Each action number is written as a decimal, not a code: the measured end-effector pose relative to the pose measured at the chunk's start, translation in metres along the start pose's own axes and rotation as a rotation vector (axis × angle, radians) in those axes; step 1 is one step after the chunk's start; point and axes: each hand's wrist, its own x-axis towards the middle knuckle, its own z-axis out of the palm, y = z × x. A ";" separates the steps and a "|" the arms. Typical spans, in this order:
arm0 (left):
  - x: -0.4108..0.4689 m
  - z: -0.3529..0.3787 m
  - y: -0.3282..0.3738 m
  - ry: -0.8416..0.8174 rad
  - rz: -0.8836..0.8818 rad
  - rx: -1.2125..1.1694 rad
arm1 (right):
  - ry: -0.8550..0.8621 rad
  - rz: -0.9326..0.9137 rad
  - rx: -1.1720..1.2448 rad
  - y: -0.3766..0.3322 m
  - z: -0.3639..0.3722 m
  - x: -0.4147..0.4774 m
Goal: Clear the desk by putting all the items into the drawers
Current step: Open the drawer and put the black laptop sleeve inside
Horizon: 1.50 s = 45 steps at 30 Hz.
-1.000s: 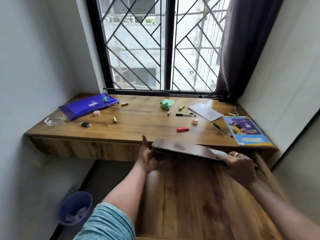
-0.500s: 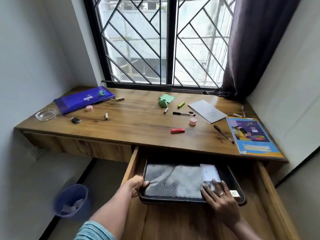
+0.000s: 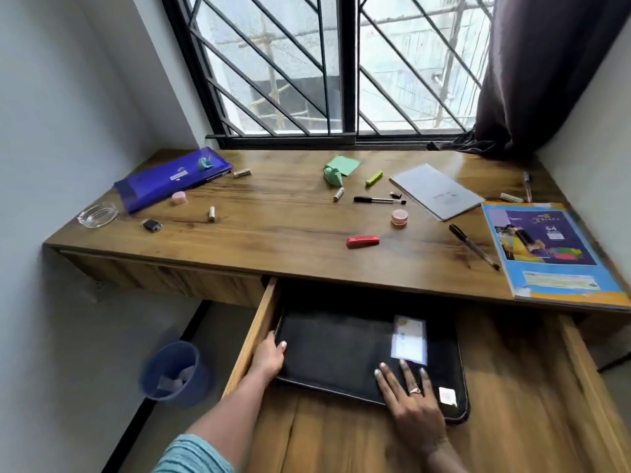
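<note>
A black flat case [image 3: 334,349] lies in the pulled-out wooden drawer [image 3: 254,332] below the desk. My left hand [image 3: 269,356] grips its left edge. My right hand [image 3: 409,394] rests flat on its top near the front right, fingers straight. A small white card [image 3: 409,339] lies on the case. On the desk [image 3: 273,213] lie a blue folder [image 3: 170,179], a colourful book [image 3: 546,250], a grey notepad [image 3: 435,191], a red clip [image 3: 362,241], several pens, small pink jars and green paper [image 3: 338,169].
A glass ashtray [image 3: 97,216] sits at the desk's left end. The left drawer front [image 3: 164,278] is closed. A blue waste bin [image 3: 170,370] stands on the floor at the left. Walls close both sides; a dark curtain [image 3: 539,70] hangs at the back right.
The black case was held tilted above the drawer a second ago. It now lies flat inside the drawer and has slid further in. My right hand has moved to its front right.
</note>
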 end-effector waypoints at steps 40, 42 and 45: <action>-0.054 0.007 -0.031 0.185 0.530 0.618 | -0.164 0.056 0.255 -0.064 -0.032 0.052; -0.050 -0.011 -0.030 0.243 0.616 0.635 | -0.141 0.037 0.270 -0.088 -0.039 0.080; -0.038 -0.054 -0.038 0.349 0.726 0.670 | -0.037 -0.003 0.315 -0.131 -0.056 0.128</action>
